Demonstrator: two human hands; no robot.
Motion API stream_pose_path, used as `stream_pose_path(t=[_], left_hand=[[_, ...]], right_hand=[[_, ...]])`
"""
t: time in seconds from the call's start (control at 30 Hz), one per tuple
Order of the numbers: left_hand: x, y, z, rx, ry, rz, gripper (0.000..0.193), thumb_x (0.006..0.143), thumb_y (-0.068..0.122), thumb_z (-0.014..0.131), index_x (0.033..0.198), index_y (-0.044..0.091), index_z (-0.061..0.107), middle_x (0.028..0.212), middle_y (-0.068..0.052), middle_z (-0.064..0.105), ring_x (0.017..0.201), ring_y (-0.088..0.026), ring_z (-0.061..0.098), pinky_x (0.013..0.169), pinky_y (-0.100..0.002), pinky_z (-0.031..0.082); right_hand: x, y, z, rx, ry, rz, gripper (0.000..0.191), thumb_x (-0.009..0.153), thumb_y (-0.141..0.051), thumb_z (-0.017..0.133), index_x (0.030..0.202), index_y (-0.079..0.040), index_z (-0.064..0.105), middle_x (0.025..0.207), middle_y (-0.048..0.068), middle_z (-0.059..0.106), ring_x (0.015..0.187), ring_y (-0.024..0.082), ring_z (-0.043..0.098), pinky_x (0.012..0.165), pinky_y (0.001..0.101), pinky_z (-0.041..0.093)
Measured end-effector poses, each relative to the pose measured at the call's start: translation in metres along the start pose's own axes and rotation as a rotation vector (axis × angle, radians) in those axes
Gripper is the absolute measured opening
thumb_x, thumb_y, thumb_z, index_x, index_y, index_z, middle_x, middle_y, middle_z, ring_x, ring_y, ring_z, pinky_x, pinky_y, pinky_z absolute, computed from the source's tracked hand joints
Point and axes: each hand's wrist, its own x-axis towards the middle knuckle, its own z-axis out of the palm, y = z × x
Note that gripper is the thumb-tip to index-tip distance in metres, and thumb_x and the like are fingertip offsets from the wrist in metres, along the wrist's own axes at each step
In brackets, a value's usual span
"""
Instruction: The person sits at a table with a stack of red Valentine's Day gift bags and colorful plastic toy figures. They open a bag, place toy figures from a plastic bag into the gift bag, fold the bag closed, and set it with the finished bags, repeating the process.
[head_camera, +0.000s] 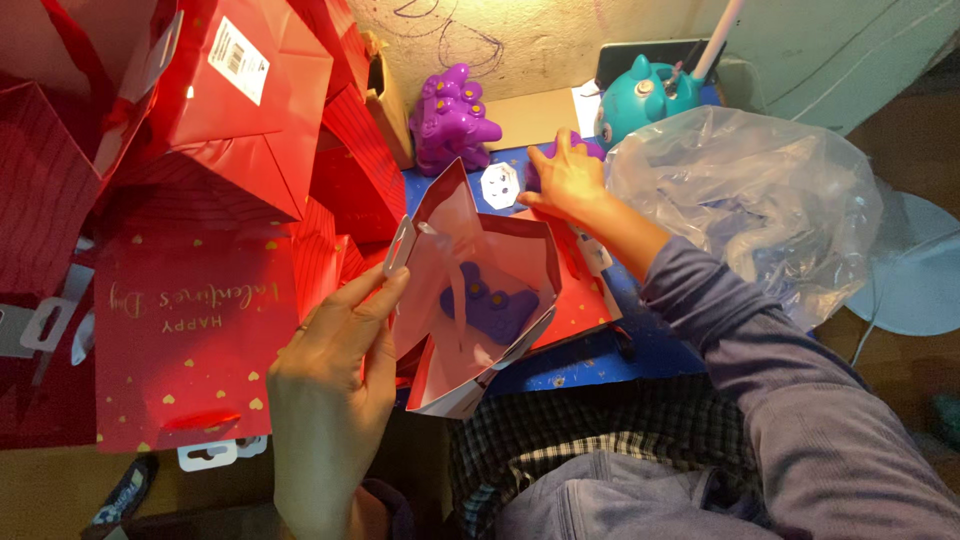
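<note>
My left hand (335, 370) holds the near edge of an open red gift bag (530, 245) with a pale inside; a purple toy (497, 305) lies in its bottom. Past the bag, my right hand (566, 180) reaches onto the blue surface (575, 365) and closes on another purple toy (533, 172), mostly hidden under the fingers. A small white faceted piece (498, 185) lies just left of that hand.
Several red gift bags (225, 100) are piled at the left, one flat with gold hearts (185, 330). A purple plush-like figure (452, 120) and a teal one (645, 95) stand at the back. A big clear plastic bag (745, 200) bulges at the right.
</note>
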Motion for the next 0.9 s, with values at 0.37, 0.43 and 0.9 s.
stream_pose_path(t=[0.37,0.43,0.9], left_hand=[[0.001,-0.005,-0.001,-0.014,0.010,0.013,0.036,0.091,0.000,0.066,0.125,0.008,0.072,0.121,-0.013,0.073,0.096,-0.029,0.073,0.082,-0.038,0.058],[0.001,-0.007,-0.001,-0.027,-0.012,-0.009,0.034,0.090,0.000,0.066,0.123,0.005,0.072,0.123,-0.016,0.072,0.089,-0.030,0.071,0.080,-0.039,0.058],[-0.008,-0.005,-0.007,-0.022,-0.112,0.021,0.055,0.087,0.011,0.071,0.138,-0.005,0.059,0.139,-0.021,0.063,0.102,-0.037,0.066,0.092,-0.045,0.054]], right_hand=[[0.014,0.020,-0.061,0.437,0.121,-0.310,0.046,0.089,-0.029,0.078,0.129,-0.009,0.064,0.116,0.029,0.060,0.090,0.039,0.071,0.083,0.0448,0.058],[-0.016,0.026,-0.120,0.853,-0.030,-0.337,0.040,0.097,-0.013,0.072,0.132,-0.001,0.057,0.107,0.018,0.063,0.076,0.024,0.073,0.066,0.0334,0.061],[-0.166,-0.065,-0.269,0.397,-0.792,-0.917,0.052,0.098,-0.033,0.066,0.147,-0.021,0.056,0.124,0.002,0.067,0.103,0.025,0.072,0.082,0.0370,0.057]])
